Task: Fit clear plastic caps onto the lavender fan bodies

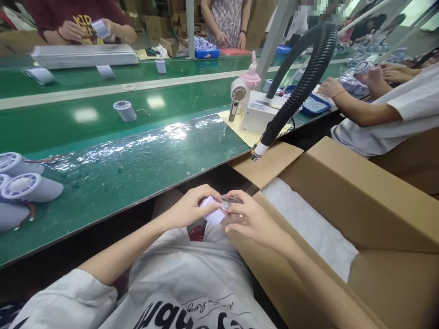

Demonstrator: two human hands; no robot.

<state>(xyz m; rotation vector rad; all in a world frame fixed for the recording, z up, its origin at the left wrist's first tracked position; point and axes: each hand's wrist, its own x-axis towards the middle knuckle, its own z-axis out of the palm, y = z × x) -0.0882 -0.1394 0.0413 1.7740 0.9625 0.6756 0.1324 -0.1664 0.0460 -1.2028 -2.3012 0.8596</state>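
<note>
Far left, on the green bench [113, 178]: a cluster of white cylindrical housings [25, 188] is laid on its side, with red wires trailing from it. Further back, a single white housing [125, 111] is stood alone on the bench. At the far edge a long stack of pale sheets [84, 55] is set.

Centre, below the near edge of the bench and over the lap: a small white cylindrical part [213, 214] is held between both hands. The left hand [190, 208] is closed round its left side, with the fingers curled over the top. The right hand [254, 220] is set against it, with the fingertips pinched on the end where red wire is seen. The hands are together, and both are clamped on the part.

Right of centre: a black corrugated hose [303, 84] is hung over the bench, with its white nozzle near a flap of the cardboard box [363, 201]. A white unit [262, 116] is stood on a yellow sheet [240, 130] behind the hose. The box is lined with white padding [308, 226] and is placed just beside the right arm.

Far right: a co-worker's forearm [356, 114] is stretched beside a blue tray [313, 106].
</note>
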